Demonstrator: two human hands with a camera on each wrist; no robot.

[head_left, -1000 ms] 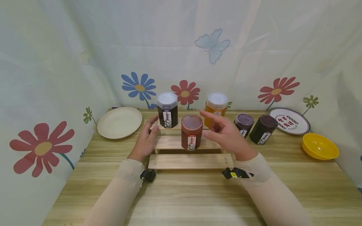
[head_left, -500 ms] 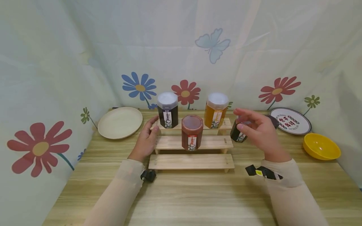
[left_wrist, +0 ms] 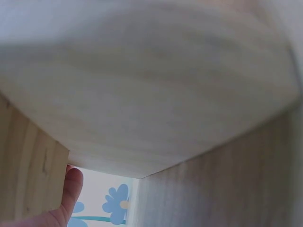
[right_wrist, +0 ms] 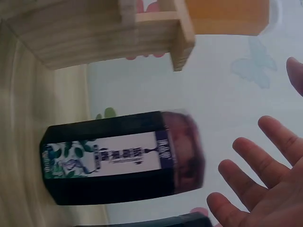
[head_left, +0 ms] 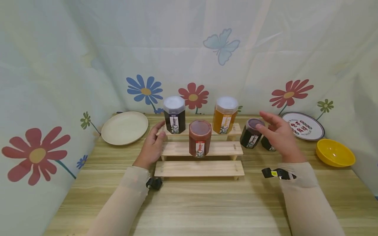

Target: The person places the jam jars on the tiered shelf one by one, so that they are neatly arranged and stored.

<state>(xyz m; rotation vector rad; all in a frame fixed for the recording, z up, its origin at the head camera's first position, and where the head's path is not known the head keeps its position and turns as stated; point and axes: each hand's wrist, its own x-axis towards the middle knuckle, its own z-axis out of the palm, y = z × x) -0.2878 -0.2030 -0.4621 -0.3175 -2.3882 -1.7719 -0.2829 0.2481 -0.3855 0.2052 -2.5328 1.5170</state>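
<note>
At the left end of the three-step wooden stand (head_left: 200, 168), my left hand (head_left: 150, 146) holds the edge of the top step, thumb in front. In the left wrist view, a digit (left_wrist: 72, 189) lies against a board's end; the other fingers are hidden. My right hand (head_left: 279, 137) hovers beside the lid of a dark jar (head_left: 247, 141) with a purple lid, standing right of the stand. The right wrist view shows its fingers spread and apart from that jar. A second dark jar (head_left: 267, 145) is partly hidden behind this hand.
On the top step stand a dark jar (head_left: 176, 124) with a whitish lid and an orange jar (head_left: 222, 123). A reddish-brown jar (head_left: 197, 144) occupies the middle step. A cream plate (head_left: 124, 127) lies left, a printed plate (head_left: 310, 126) and yellow bowl (head_left: 333, 154) right.
My right hand has moved right, from beside the reddish-brown and orange jars to the dark jars. It passed over the nearer dark jar's lid. My left hand has stayed at the stand.
</note>
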